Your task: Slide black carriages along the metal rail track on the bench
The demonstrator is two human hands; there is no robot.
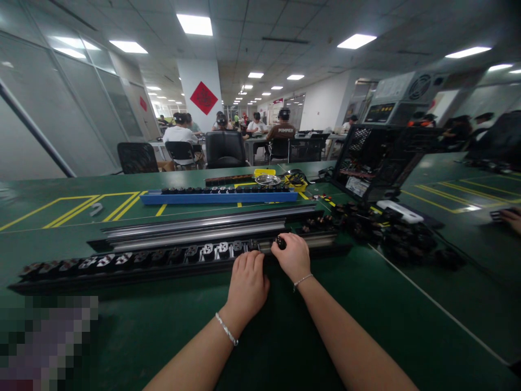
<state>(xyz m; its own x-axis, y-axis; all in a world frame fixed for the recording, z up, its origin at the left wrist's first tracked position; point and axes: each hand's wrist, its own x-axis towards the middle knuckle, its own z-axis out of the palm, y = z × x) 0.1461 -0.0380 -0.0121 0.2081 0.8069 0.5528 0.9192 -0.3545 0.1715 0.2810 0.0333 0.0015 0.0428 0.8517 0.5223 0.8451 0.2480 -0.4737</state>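
A long black rail (122,271) lies across the green table in front of me, carrying a row of several black and white socket modules (211,250). My left hand (246,282) rests on the rail's near edge with fingers curled down over it. My right hand (293,256) is pinched on a small black socket module (280,242) at the end of the row. Behind the rail lie long silver metal channels (203,227).
A blue tray (220,196) with more black parts sits farther back, with a metal bowl (267,180) behind it. A pile of loose black modules (391,231) lies to the right near an open computer case (374,163). Another person's hand (512,217) shows at the far right. Seated people fill the background.
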